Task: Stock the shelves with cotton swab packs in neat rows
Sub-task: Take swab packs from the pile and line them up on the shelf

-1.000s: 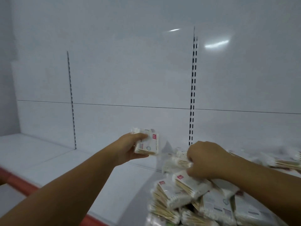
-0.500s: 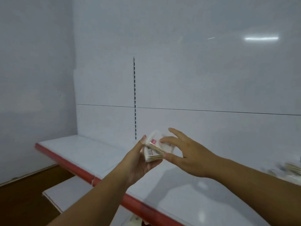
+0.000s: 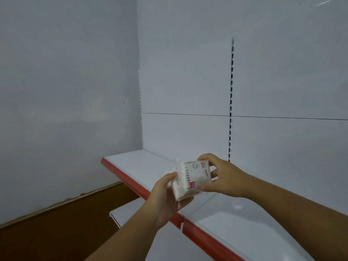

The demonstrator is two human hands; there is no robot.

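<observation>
I am carrying swab packs [image 3: 192,178]: left hand [image 3: 165,196] gripping them from underneath, right hand [image 3: 224,178] pinching the top one. The next move, I judge, calls for setting them square on the shelf [image 3: 135,162].

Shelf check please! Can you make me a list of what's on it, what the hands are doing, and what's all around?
Surface: white shelf with a red front edge.
Job's things: cotton swab packs, held above the shelf, not yet set down.
Clutter: nothing seen.
Hands: left hand and right hand both grip the packs.
Cables: nothing seen.
Surroundings: white back panel, slotted upright, lower shelf, wooden floor.
</observation>
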